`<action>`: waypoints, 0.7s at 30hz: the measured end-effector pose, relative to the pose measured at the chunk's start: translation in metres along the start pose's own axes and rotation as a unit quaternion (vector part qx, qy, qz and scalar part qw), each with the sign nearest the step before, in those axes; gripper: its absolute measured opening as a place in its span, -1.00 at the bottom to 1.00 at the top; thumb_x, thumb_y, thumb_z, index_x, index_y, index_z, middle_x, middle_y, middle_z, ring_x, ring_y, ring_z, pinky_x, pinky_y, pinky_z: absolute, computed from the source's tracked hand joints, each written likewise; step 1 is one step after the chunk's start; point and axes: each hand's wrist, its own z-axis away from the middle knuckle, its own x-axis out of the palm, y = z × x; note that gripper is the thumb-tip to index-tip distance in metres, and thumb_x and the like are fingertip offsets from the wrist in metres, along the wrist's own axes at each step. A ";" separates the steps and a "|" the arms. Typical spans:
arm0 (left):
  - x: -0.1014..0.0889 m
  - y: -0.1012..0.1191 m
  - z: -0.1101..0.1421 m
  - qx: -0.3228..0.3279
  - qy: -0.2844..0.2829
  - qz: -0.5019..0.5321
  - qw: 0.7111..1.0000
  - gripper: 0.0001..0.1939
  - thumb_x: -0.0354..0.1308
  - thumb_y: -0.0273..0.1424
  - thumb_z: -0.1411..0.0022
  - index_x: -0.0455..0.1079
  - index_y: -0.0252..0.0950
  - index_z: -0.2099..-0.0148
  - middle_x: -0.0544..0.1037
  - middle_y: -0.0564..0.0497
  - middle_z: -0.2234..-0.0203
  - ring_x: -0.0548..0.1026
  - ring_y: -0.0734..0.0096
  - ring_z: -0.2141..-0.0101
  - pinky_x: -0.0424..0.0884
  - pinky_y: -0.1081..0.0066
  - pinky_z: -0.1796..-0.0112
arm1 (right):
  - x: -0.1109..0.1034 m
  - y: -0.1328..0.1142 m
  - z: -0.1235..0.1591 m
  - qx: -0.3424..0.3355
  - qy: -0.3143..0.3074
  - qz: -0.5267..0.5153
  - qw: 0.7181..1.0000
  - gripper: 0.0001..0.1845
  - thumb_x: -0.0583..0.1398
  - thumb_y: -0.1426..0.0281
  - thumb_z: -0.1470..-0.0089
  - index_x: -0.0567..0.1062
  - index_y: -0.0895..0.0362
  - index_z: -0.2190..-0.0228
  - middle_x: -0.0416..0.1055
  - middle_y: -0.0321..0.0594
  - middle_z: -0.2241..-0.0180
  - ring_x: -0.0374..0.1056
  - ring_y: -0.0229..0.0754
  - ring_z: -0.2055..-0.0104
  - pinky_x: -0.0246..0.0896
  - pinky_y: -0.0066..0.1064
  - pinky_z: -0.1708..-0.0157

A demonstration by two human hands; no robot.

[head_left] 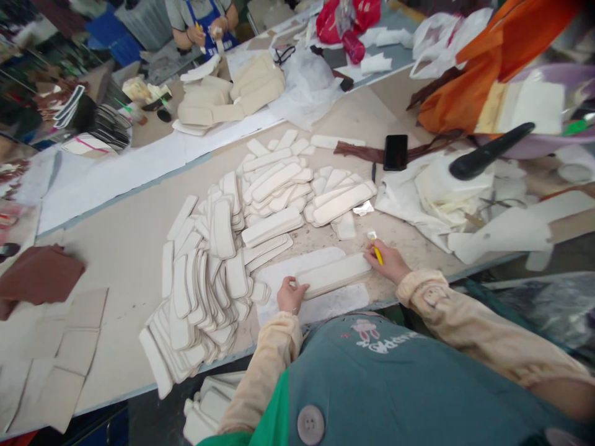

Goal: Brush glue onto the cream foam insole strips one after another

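Here, my left hand (290,295) pinches one end of a pale strip (334,275) above white paper (337,303), while my right hand (389,262) grips a yellow tool (378,253) by its other end. Beyond lie heaped strips (274,183), then a black phone (395,152).
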 end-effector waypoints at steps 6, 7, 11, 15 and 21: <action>0.001 -0.001 0.000 0.027 0.012 0.008 1.000 -0.68 0.20 -0.16 0.03 0.26 -0.19 0.26 0.38 0.17 0.62 0.41 0.41 0.52 0.14 0.47 0.47 | 0.002 -0.004 0.001 0.003 0.002 0.027 1.000 -0.82 0.10 0.39 -0.01 0.33 0.07 0.26 0.44 -0.32 0.51 0.39 -0.19 0.47 0.20 -0.42 0.42; 0.001 -0.001 -0.001 0.031 0.013 0.013 0.999 -0.68 0.20 -0.16 0.03 0.25 -0.19 0.26 0.38 0.18 0.62 0.41 0.42 0.52 0.14 0.47 0.47 | 0.002 -0.004 0.001 0.002 0.002 0.031 1.000 -0.81 0.10 0.39 -0.01 0.33 0.07 0.26 0.44 -0.33 0.51 0.39 -0.19 0.47 0.20 -0.42 0.43; 0.003 -0.002 -0.002 0.038 0.013 0.029 0.999 -0.68 0.20 -0.18 0.04 0.24 -0.20 0.27 0.36 0.20 0.62 0.40 0.43 0.53 0.15 0.47 0.47 | 0.004 -0.003 0.002 0.000 0.003 0.033 0.999 -0.79 0.10 0.41 0.00 0.32 0.07 0.24 0.44 -0.33 0.50 0.39 -0.20 0.47 0.20 -0.44 0.43; 0.003 -0.002 -0.003 0.042 0.012 0.022 0.999 -0.68 0.20 -0.17 0.04 0.24 -0.20 0.27 0.35 0.19 0.61 0.39 0.44 0.52 0.15 0.47 0.47 | 0.006 -0.002 0.002 0.002 0.002 0.050 0.999 -0.79 0.10 0.41 -0.01 0.32 0.08 0.23 0.45 -0.33 0.49 0.39 -0.19 0.46 0.20 -0.43 0.43; 0.002 0.001 -0.003 0.047 0.022 0.017 0.999 -0.66 0.21 -0.19 0.06 0.24 -0.21 0.26 0.33 0.19 0.58 0.37 0.46 0.52 0.15 0.48 0.47 | 0.003 -0.008 0.007 0.010 0.017 0.128 0.992 -0.80 0.08 0.38 -0.08 0.34 0.10 0.20 0.46 -0.23 0.44 0.40 -0.13 0.40 0.25 -0.37 0.41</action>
